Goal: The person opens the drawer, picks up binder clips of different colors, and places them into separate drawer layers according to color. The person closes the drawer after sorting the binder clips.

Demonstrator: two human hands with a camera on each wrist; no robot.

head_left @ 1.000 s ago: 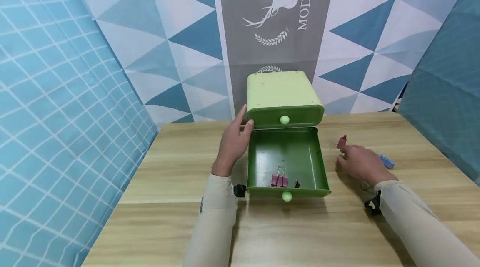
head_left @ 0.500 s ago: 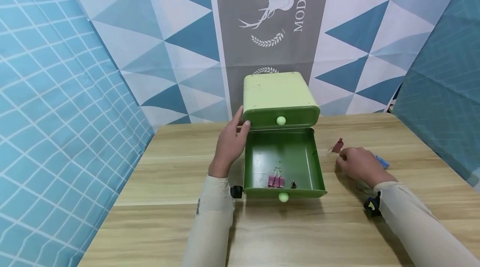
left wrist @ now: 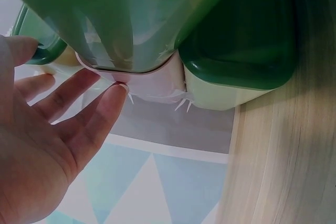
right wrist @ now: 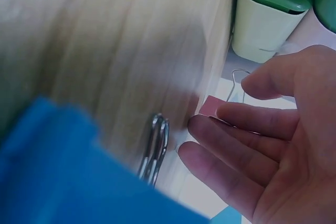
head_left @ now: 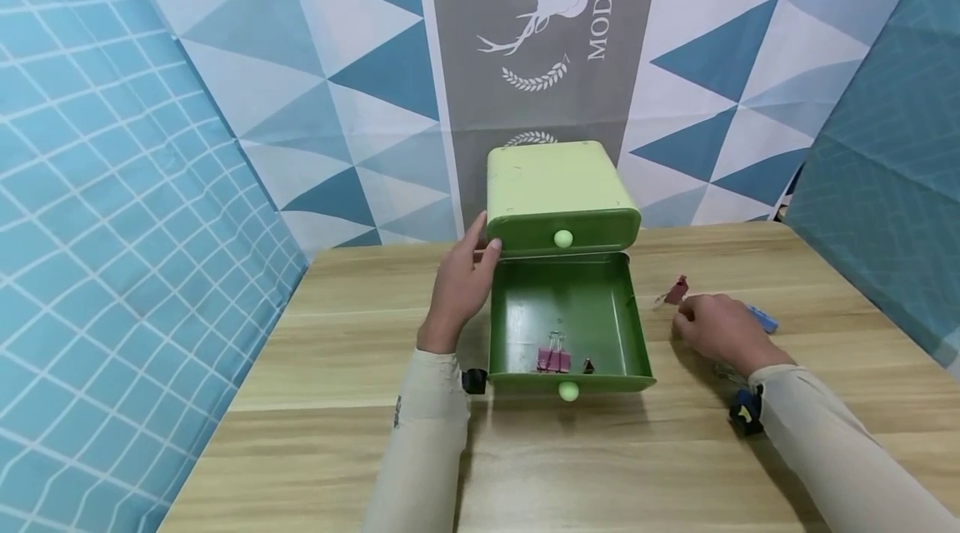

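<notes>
My left hand rests its fingertips against the left side of a drawer unit with a pale green top. The left wrist view shows those fingers spread beside the pink casing of the pulled-out green drawer. Inside it, near the front, lie a pink binder clip and a small dark clip. On the table, my right hand has its fingertips at a red binder clip. Seen from the right wrist, my index fingertip partly covers that clip, thumb apart from it.
A blue clip lies beyond my right hand. Another blue clip with silver wire handles is close under the right wrist. Below the pulled-out drawer stands a closed tier. Patterned cloth hangs behind the table.
The red clip has tilted and shifted slightly toward me at my right fingertips during the first half second. My left hand stays against the unit. The head view has shifted a little.
</notes>
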